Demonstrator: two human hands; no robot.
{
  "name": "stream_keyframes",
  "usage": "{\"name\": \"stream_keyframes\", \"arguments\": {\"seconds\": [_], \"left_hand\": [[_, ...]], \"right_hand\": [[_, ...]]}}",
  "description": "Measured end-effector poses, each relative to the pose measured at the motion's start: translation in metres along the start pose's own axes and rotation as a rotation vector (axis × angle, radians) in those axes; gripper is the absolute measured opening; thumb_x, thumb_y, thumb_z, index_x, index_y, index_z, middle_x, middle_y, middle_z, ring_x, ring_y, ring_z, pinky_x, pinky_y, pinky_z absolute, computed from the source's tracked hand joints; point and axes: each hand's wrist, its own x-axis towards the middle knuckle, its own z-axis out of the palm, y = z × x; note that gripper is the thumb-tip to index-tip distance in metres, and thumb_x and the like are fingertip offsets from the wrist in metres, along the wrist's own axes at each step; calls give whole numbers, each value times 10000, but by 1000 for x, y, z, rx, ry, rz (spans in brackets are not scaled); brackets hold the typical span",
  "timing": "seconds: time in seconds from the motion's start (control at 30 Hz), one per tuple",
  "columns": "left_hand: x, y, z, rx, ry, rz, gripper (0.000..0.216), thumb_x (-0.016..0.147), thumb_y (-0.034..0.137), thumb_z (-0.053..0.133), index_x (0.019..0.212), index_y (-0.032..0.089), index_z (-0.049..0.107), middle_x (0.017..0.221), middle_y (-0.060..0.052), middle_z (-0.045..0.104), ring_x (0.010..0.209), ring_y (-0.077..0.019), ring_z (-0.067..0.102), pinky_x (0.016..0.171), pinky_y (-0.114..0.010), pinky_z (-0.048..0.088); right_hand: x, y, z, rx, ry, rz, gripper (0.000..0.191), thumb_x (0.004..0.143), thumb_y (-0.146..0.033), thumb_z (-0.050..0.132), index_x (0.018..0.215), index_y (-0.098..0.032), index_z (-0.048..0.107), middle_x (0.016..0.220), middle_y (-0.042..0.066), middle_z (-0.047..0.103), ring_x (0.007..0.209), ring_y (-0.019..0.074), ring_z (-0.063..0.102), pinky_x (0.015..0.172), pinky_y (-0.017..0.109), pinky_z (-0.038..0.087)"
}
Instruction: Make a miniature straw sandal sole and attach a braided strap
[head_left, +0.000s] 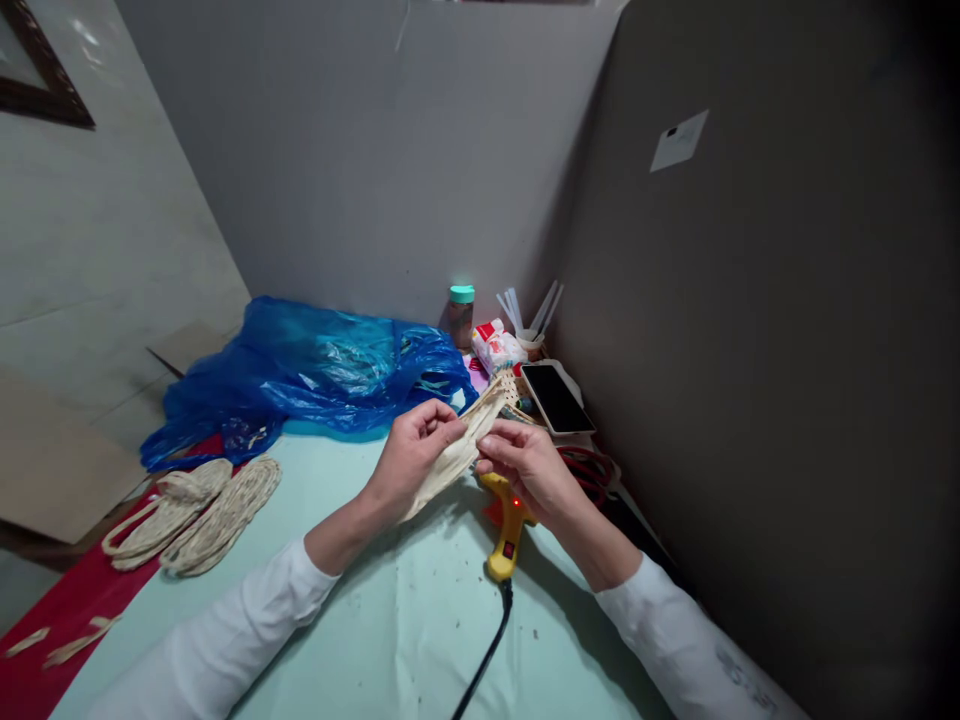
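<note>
Between both hands, above the table, is a long, flat cream-coloured piece point(454, 458) of pale fibre or cloth, slanting up to the right. My left hand point(411, 450) grips its left edge, thumb on top and fingers curled. My right hand point(525, 462) pinches the opposite edge with thumb and fingertips. Just under my right hand lies a yellow hot glue gun point(510, 530), its small red light lit and a black cord point(487, 650) running toward me. At the left of the table rest two braided slippers point(221, 515), one with a strap across it.
A crumpled blue plastic bag point(315, 365) covers the back left. Behind my hands stand a jar with a turquoise lid point(461, 295) and a cup of white sticks point(531, 338). A phone point(559, 398) lies at right by the grey wall point(735, 400). Pale scraps point(79, 640) lie on red cloth.
</note>
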Motion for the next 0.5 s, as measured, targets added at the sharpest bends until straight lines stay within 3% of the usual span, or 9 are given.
{"name": "stream_keyframes", "arguments": {"seconds": [0.17,0.3,0.5], "left_hand": [[-12,9,-8,14,-144,26,203,795,325,693,728,167,583,683,48,475,636,-99,394,594,-214,316],[-33,17,1,-24,-448,-71,142,750,266,722,786,168,625,742,18,568,692,-125,507,660,-237,404],[-82,28,45,-107,-928,-251,229,635,249,814,719,153,624,731,1,594,718,-158,565,696,-285,486]], "right_hand": [[-30,-17,0,-168,-6,-36,210,699,-352,805,736,-157,738,687,18,655,548,127,625,544,243,502],[-76,-42,-5,-295,-43,-12,171,720,-327,790,752,-161,768,726,49,695,564,152,623,549,271,521],[-168,-71,-29,-620,-98,106,285,815,-427,700,736,-156,738,639,17,590,553,119,515,498,214,454]]}}
